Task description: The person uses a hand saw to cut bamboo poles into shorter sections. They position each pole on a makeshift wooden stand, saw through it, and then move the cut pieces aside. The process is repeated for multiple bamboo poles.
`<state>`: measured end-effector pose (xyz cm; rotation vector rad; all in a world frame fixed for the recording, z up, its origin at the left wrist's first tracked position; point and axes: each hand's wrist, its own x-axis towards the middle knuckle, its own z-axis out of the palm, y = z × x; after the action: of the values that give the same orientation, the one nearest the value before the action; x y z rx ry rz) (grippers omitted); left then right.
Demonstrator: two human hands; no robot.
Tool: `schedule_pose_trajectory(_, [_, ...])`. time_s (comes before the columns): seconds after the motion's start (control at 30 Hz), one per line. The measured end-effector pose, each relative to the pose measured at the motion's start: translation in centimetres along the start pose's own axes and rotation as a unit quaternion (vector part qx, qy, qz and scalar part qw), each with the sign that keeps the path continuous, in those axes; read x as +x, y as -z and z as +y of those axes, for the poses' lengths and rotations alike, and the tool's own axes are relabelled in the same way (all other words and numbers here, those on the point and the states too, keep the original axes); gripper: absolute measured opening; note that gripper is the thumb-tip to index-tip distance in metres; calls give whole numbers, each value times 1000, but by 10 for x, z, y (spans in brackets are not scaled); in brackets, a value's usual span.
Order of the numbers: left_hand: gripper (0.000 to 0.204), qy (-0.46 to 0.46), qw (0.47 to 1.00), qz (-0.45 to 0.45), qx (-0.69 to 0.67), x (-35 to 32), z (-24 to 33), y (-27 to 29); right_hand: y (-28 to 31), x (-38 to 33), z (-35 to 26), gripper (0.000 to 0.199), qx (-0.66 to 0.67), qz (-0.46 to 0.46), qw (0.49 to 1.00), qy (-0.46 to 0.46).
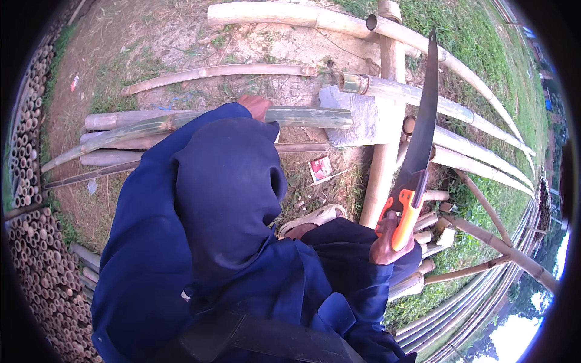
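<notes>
My right hand (390, 245) is closed round the orange handle of a hand saw (422, 127). Its long dark blade points up and away from me, above the bamboo lying at the right. My left hand (257, 107) grips a greenish bamboo pole (308, 117) lying crosswise in front of me; the sleeve hides part of that hand. The pole's cut right end rests on a grey stone block (352, 121), and its left end reaches far out to the left. My left sleeve and a dark blue cloth cover the middle of the pole.
A thick bamboo post (387, 145) lies lengthwise beside the block, with several poles (454, 106) across it to the right. A curved bamboo piece (224, 71) lies farther off. Cut bamboo is stacked (30, 151) at the left. Near my shoe (311, 221) lies a red-and-white packet (319, 169).
</notes>
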<state>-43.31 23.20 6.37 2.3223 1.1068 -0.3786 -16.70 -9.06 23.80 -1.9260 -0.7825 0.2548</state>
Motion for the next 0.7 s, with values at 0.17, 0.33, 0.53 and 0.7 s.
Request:
schedule_pose_trajectory(0.17, [48,-24,999,11,43,17,12,4,13,54,29,18,-174,35,975,136])
schedule_pose_trajectory(0.33, [47,-8,997,75,17,6,-5,4,-15,82,77,18,-226,93,962,118])
schedule_pose_trajectory(0.53, [46,-3,912,373,-170,-57,-30,-19,-40,83,159,18,-167,38,978,116])
schedule_pose_trajectory(0.7, [45,177,777,523,-303,-133,-94,-73,-58,70,166,41,-390,-164,902,87])
